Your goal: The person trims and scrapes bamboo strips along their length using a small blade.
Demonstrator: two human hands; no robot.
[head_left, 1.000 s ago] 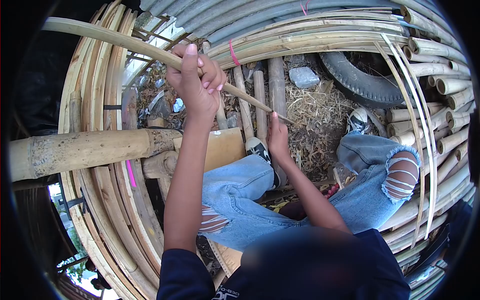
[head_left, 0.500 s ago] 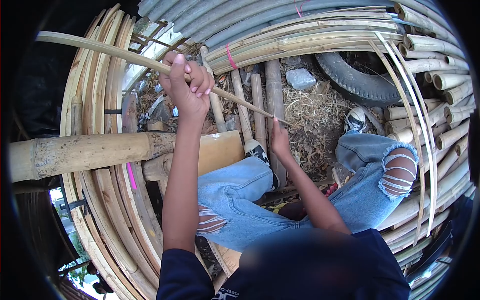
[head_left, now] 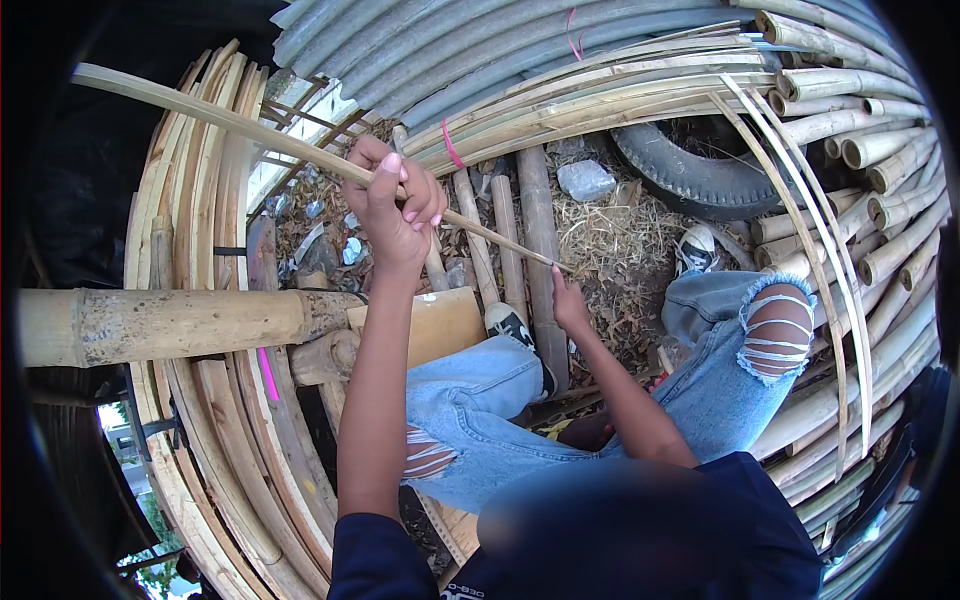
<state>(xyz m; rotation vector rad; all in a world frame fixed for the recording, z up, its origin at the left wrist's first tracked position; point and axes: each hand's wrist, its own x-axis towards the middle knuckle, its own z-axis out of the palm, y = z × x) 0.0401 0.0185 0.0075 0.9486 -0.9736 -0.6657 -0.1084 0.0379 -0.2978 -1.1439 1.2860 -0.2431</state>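
A long thin bamboo strip slants from the upper left down toward the middle of the view. My left hand is wrapped round it, with the thumb on top. Near the strip's lower right end is my right hand, its fingers closed and one fingertip at the strip; whether it grips anything more is too small to tell. Below the strip, a thick bamboo pole juts in from the left, beside a flat wooden board by my leg.
Split bamboo slats are stacked on the left. Corrugated sheets and a bundle of strips lie at the top. A tyre rests behind my foot. Bamboo poles are piled on the right, with thin strips leaning there.
The view has shifted, so the surroundings sit lower and the right side further left. My left hand, still round the strip, has moved slightly right and down in view. My right hand appears lower.
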